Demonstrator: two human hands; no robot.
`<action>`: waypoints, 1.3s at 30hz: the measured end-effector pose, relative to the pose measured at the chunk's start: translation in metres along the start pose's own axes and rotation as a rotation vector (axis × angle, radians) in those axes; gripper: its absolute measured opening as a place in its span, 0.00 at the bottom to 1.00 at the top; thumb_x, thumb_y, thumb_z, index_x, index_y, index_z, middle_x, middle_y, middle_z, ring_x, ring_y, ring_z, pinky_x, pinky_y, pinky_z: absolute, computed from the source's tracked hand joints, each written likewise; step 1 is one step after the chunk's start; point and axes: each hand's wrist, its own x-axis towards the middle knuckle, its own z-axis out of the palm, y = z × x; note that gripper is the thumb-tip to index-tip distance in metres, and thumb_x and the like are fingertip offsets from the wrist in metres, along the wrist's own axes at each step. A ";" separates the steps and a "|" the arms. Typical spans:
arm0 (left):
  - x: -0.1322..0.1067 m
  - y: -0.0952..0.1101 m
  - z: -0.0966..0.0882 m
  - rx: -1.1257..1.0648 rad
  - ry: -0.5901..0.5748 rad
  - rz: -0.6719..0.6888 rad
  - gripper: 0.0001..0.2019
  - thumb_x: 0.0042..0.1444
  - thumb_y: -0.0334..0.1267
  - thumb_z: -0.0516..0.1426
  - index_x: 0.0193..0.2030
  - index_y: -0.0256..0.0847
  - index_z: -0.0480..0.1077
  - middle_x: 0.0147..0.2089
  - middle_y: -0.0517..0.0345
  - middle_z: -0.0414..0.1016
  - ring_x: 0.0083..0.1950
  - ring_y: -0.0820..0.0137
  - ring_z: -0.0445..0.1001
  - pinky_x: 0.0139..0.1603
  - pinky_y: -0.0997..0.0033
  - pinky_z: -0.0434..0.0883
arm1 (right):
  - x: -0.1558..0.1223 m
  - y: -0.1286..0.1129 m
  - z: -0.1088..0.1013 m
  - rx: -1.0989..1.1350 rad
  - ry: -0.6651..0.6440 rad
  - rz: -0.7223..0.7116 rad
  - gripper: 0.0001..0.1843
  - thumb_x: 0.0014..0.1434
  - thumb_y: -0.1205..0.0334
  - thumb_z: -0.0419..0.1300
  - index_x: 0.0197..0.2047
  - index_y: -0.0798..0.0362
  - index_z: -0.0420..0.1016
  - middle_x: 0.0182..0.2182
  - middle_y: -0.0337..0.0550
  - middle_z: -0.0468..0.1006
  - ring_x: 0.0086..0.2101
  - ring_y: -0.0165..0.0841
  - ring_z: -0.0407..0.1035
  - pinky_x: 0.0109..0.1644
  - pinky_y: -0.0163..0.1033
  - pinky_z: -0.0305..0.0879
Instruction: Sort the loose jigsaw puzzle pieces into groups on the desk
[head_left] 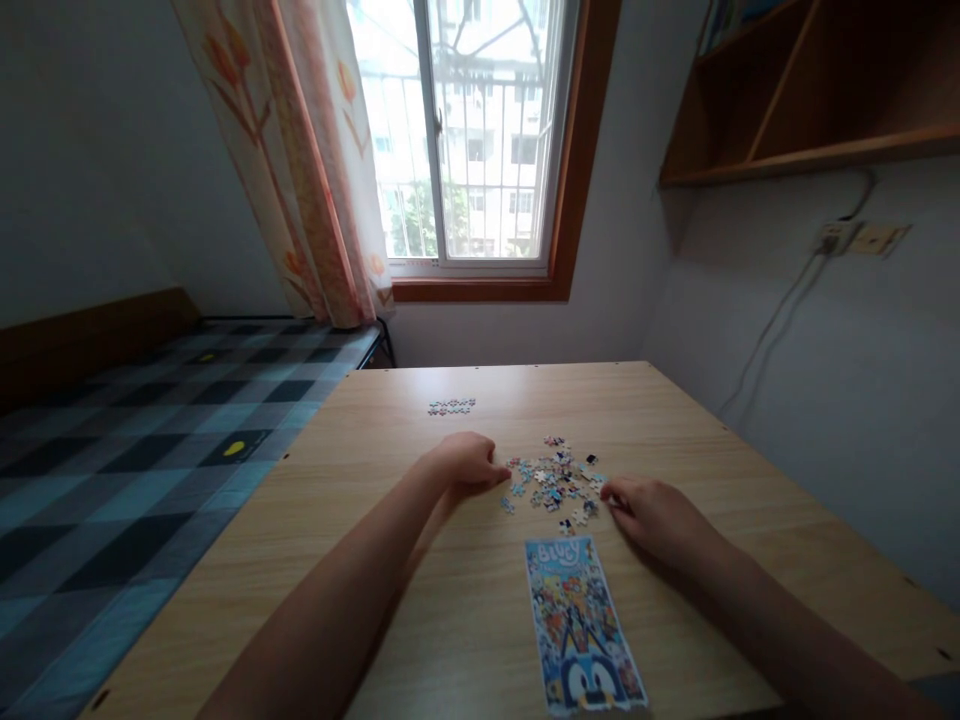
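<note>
Loose jigsaw puzzle pieces [555, 478] lie in a scattered heap on the wooden table [420, 600]. At the heap's left edge is my left hand [466, 460], fingers curled and thumb reaching toward the nearest pieces; whatever its fingertips hold is hidden. My right hand [649, 508] rests at the right edge, closed with thumb and forefinger together beside the outer pieces. What it pinches, if anything, is too small to make out. A colourful picture sheet [583, 625] headed "Bluey" lies just below the heap, between my forearms. Farther back, several pieces are set in two short rows [451, 407].
On the left stands a bed with a checked cover [225, 400]. A flowered curtain [300, 160] hangs beside the window [487, 140]. To the right, a wooden shelf [780, 90] is fixed above a wall socket [862, 238] with a cable running down.
</note>
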 end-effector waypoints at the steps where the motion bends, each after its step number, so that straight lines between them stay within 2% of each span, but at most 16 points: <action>1: 0.000 0.000 0.000 0.001 0.005 0.001 0.26 0.48 0.63 0.54 0.36 0.43 0.77 0.41 0.45 0.80 0.39 0.57 0.76 0.36 0.65 0.69 | 0.000 0.001 0.001 0.017 0.008 0.000 0.14 0.58 0.64 0.53 0.42 0.51 0.77 0.40 0.45 0.79 0.41 0.34 0.72 0.45 0.34 0.61; 6: 0.002 -0.003 0.002 -0.002 0.016 0.017 0.26 0.48 0.64 0.54 0.36 0.43 0.77 0.41 0.45 0.80 0.38 0.57 0.76 0.36 0.64 0.68 | 0.008 0.009 0.002 0.211 0.053 0.042 0.12 0.56 0.60 0.54 0.38 0.53 0.77 0.33 0.43 0.78 0.35 0.32 0.71 0.39 0.34 0.62; 8: 0.005 -0.005 0.004 -0.008 0.025 0.017 0.26 0.47 0.64 0.53 0.35 0.43 0.77 0.39 0.46 0.80 0.37 0.58 0.75 0.35 0.65 0.67 | 0.022 0.011 -0.001 0.382 0.024 0.067 0.13 0.55 0.56 0.55 0.38 0.54 0.75 0.31 0.43 0.77 0.32 0.31 0.71 0.35 0.33 0.63; 11: 0.012 -0.011 0.010 -0.049 0.095 0.005 0.23 0.51 0.61 0.52 0.31 0.43 0.76 0.35 0.48 0.79 0.35 0.62 0.74 0.33 0.67 0.65 | 0.055 0.005 -0.005 0.728 -0.050 0.111 0.16 0.51 0.54 0.57 0.39 0.56 0.72 0.35 0.44 0.77 0.30 0.29 0.70 0.27 0.31 0.63; 14: 0.017 -0.024 0.017 -0.148 0.286 0.003 0.21 0.56 0.55 0.50 0.24 0.42 0.72 0.28 0.53 0.75 0.31 0.67 0.70 0.33 0.70 0.62 | 0.095 -0.010 -0.007 1.000 -0.145 0.144 0.15 0.49 0.56 0.60 0.38 0.55 0.69 0.35 0.44 0.76 0.32 0.29 0.71 0.25 0.28 0.62; 17: 0.017 -0.043 0.021 -0.325 0.602 -0.088 0.23 0.60 0.53 0.45 0.21 0.41 0.65 0.23 0.58 0.68 0.28 0.71 0.64 0.33 0.72 0.60 | 0.135 -0.030 -0.005 1.123 -0.224 0.201 0.12 0.50 0.60 0.61 0.38 0.54 0.67 0.35 0.44 0.76 0.31 0.27 0.71 0.24 0.25 0.60; 19: 0.015 -0.059 0.023 -0.479 0.842 -0.251 0.24 0.62 0.53 0.42 0.21 0.41 0.61 0.21 0.61 0.63 0.28 0.72 0.62 0.32 0.73 0.59 | 0.158 -0.045 -0.001 1.092 -0.294 0.183 0.11 0.52 0.61 0.60 0.39 0.54 0.68 0.36 0.44 0.77 0.31 0.26 0.72 0.25 0.24 0.62; 20: 0.013 -0.067 0.023 -0.559 0.941 -0.343 0.24 0.62 0.53 0.41 0.21 0.42 0.59 0.21 0.61 0.61 0.28 0.72 0.61 0.31 0.74 0.59 | 0.168 -0.051 0.001 1.009 -0.318 0.160 0.10 0.54 0.62 0.59 0.40 0.54 0.69 0.36 0.44 0.77 0.31 0.26 0.73 0.26 0.25 0.64; 23: 0.012 -0.089 0.026 -0.778 1.103 -0.581 0.22 0.62 0.53 0.40 0.22 0.43 0.55 0.21 0.62 0.57 0.27 0.71 0.60 0.29 0.73 0.59 | 0.196 -0.068 0.006 0.596 -0.307 0.106 0.09 0.57 0.65 0.57 0.41 0.56 0.73 0.32 0.46 0.78 0.27 0.27 0.72 0.29 0.29 0.67; 26: 0.016 -0.101 0.029 -0.906 1.139 -0.693 0.21 0.61 0.52 0.41 0.22 0.44 0.55 0.20 0.62 0.56 0.27 0.71 0.59 0.29 0.73 0.59 | 0.214 -0.076 0.009 0.363 -0.220 0.074 0.10 0.54 0.67 0.59 0.39 0.60 0.77 0.29 0.48 0.77 0.24 0.28 0.69 0.31 0.32 0.66; 33: 0.020 -0.101 0.033 -0.895 1.089 -0.673 0.22 0.61 0.51 0.40 0.25 0.42 0.63 0.27 0.55 0.69 0.33 0.67 0.66 0.32 0.71 0.61 | 0.224 -0.081 0.017 0.251 -0.107 -0.133 0.18 0.52 0.68 0.61 0.47 0.53 0.80 0.40 0.42 0.79 0.36 0.28 0.70 0.42 0.30 0.63; 36: 0.019 -0.101 0.032 -0.899 1.094 -0.670 0.22 0.61 0.52 0.41 0.25 0.41 0.64 0.26 0.56 0.69 0.33 0.67 0.66 0.32 0.70 0.61 | 0.224 -0.084 0.020 0.199 -0.083 -0.175 0.21 0.53 0.66 0.62 0.51 0.52 0.78 0.42 0.42 0.80 0.37 0.29 0.71 0.42 0.30 0.63; 39: 0.019 -0.100 0.033 -0.881 1.089 -0.647 0.22 0.61 0.51 0.41 0.24 0.42 0.63 0.24 0.57 0.66 0.32 0.67 0.65 0.31 0.70 0.59 | 0.226 -0.087 0.023 0.174 -0.089 -0.205 0.19 0.54 0.65 0.61 0.50 0.51 0.79 0.41 0.41 0.80 0.35 0.28 0.72 0.39 0.30 0.62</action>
